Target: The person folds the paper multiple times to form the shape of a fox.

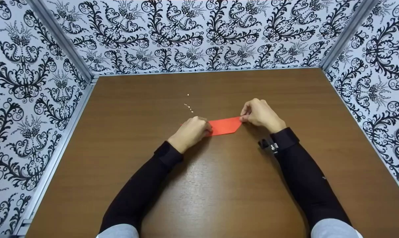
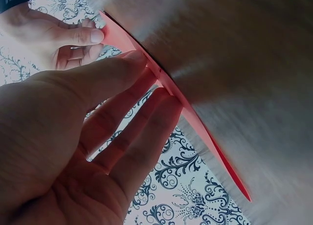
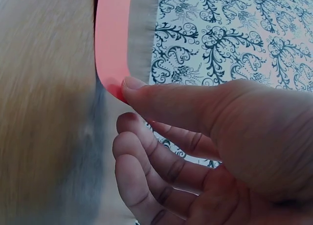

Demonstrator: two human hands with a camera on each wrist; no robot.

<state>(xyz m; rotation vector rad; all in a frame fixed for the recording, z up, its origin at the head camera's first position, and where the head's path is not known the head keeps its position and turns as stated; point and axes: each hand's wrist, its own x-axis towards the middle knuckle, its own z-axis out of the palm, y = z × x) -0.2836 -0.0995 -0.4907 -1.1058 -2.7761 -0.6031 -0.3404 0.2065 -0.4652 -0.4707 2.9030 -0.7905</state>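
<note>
A flat strip of folded red-orange paper with a slanted right end lies low over the brown table. My left hand grips its left part, with thumb and fingertips on the paper's edge in the left wrist view. A long stretch of the red paper runs on past those fingers. At the other end my right hand pinches the pointed corner. In the right wrist view its thumb lies on the paper, while the other fingers curl loosely below. The left hand covers part of the paper in the head view.
Several tiny pale scraps lie on the table beyond the left hand. Walls with a black-and-white scroll pattern and grey metal posts enclose the table's back and sides.
</note>
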